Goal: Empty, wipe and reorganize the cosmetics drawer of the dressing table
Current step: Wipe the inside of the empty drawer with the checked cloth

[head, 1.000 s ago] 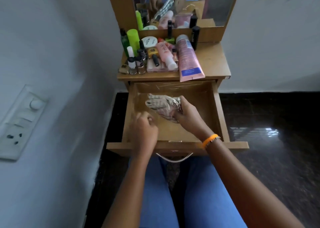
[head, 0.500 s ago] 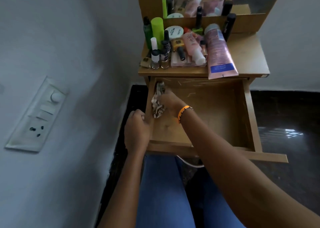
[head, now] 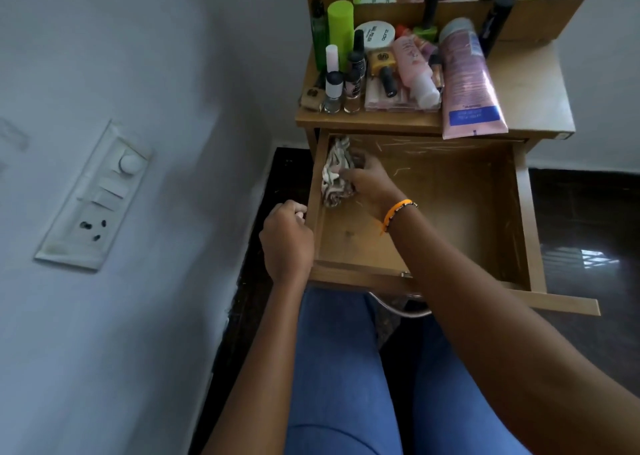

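Note:
The wooden drawer [head: 460, 219] of the dressing table is pulled out and holds no cosmetics. My right hand [head: 369, 181] presses a crumpled patterned cloth [head: 334, 172] against the drawer's far left inner corner. My left hand [head: 287, 238] grips the drawer's left side wall near the front. Several cosmetics stand crowded on the tabletop [head: 530, 84]: a large pink tube [head: 467, 77], a pink bottle [head: 414, 70], a green can [head: 340, 29], a white jar [head: 375, 35] and small nail polish bottles [head: 333, 91].
A white wall with a switch and socket plate [head: 95, 195] runs along the left. The mirror frame [head: 450, 11] rises behind the cosmetics. Dark glossy floor [head: 588, 233] lies to the right. My legs in blue jeans [head: 339, 368] are under the drawer.
My right hand carried the cloth from the drawer's middle to its far left corner. My left hand shifted from inside the drawer to its left wall. The view swung left.

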Demonstrator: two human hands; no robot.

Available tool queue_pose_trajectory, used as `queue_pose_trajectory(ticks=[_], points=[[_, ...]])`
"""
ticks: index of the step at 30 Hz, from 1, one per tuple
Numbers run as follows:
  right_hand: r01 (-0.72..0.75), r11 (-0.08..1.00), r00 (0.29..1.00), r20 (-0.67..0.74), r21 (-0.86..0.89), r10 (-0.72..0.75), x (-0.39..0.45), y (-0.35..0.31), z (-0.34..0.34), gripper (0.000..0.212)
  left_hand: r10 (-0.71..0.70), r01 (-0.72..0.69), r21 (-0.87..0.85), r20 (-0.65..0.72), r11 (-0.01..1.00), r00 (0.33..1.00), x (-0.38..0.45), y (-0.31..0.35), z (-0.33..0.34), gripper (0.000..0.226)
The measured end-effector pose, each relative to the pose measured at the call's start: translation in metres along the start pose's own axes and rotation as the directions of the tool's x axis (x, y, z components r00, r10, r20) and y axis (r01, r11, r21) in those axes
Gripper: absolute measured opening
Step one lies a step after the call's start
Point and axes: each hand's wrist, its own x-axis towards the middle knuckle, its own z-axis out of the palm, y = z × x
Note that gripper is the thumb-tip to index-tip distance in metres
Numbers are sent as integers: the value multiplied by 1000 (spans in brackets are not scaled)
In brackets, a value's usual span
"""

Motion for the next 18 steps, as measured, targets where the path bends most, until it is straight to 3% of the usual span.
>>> queue_pose_trajectory(ticks=[1,3,5,7,10,15,16,18], points=[[-17,1000,1000,27,-9,17,0,-1,0,49,10,-10,-6,-4,1000,1000,0,0,0,28],[-72,960,988,114,-272,106,-11,3,5,55,17,-18,-18,-15,1000,1000,0,0,-1,28],[-76,791,964,160,-607,215,-28,16,11,63,21,-21,-5,-19,1000,1000,-1,0,-1,28],[-3,659,953,197,-752,230,-45,24,15,64,28,-27,21,-24,999,999,-3,1,-1,27],[52,578,949,221,-815,226,-56,27,14,61,56,-54,71,-26,996,998,-13,3,0,25],[67,545,955,212,-836,208,-59,31,11,57,103,-100,126,-16,987,995,-23,7,-3,24],[67,569,963,203,-819,179,-58,30,12,52,113,-111,130,-8,985,994,-24,8,-4,24],[-15,732,975,152,-681,160,-43,28,11,42,130,-129,136,2,982,992,-25,10,-6,24]])
